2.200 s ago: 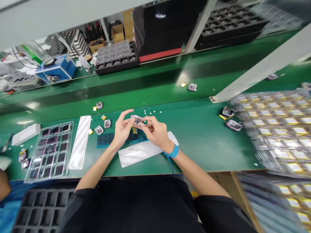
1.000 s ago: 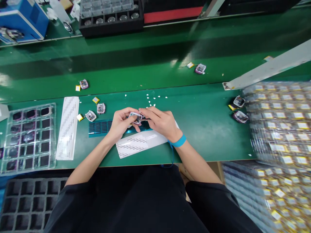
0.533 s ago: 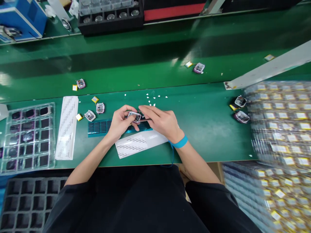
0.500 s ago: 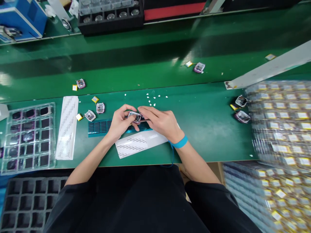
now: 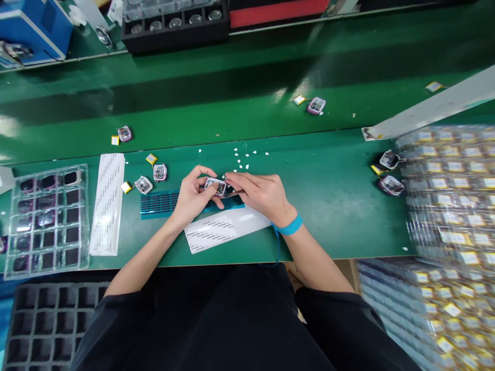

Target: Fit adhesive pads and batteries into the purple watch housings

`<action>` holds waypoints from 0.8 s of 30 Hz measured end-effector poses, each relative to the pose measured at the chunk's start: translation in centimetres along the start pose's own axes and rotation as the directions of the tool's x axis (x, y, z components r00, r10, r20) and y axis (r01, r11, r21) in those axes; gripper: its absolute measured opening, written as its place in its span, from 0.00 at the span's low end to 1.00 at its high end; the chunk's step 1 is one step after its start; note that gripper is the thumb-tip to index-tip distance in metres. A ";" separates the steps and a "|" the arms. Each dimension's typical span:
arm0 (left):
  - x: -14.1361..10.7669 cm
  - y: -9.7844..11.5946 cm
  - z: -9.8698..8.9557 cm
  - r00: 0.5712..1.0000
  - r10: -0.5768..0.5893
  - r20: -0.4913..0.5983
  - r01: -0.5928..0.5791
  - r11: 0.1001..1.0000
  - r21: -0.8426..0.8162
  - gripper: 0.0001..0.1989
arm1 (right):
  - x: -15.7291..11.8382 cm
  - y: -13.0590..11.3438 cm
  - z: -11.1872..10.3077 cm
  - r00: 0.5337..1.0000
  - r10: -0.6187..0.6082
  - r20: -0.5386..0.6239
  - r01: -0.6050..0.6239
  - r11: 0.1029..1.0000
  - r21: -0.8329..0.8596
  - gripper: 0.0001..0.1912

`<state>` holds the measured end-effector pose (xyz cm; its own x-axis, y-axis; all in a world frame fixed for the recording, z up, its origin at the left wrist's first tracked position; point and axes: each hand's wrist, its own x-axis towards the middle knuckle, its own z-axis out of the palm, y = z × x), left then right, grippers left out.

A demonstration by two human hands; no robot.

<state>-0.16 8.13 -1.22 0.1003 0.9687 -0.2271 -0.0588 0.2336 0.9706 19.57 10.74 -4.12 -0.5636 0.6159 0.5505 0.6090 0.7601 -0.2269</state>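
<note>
My left hand (image 5: 193, 195) is closed around a small white-rimmed watch case (image 5: 215, 187), its open inside facing up. Beside it, my right hand (image 5: 263, 196) pinches a thin metal tool (image 5: 234, 194), whose tip points at the case's right edge. A blue wristband (image 5: 290, 225) with a cord circles my right wrist. Under the hands lies a teal strip with dark slots (image 5: 158, 204). A white printed sheet (image 5: 211, 233) lies just in front of it. Several small white pieces (image 5: 247, 155) are scattered behind the hands.
At left are a clear tray of watch cases (image 5: 46, 221), another white sheet (image 5: 104, 203) and open cases with batteries (image 5: 144, 184). Two open cases (image 5: 391, 185) lie at right, by stacked clear trays (image 5: 448, 190) and a slanted white post (image 5: 429, 105). A black foam tray (image 5: 54, 319) sits lower left.
My right hand has shifted slightly right, away from the case, and more of the metal tool now shows. The left hand still holds the case. The view has moved a little.
</note>
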 end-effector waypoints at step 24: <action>-0.8 -1.9 1.1 0.940 0.319 -0.119 -0.296 0.939 0.178 0.07 | 0.2 -1.6 -0.3 0.998 -0.058 -0.011 0.056 0.993 -0.099 0.18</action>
<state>0.96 6.83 -2.81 -0.0427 0.9953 0.0865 0.0921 -0.0823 0.9923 18.62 9.57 -3.38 -0.5917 0.5689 0.5712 0.6287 0.7692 -0.1148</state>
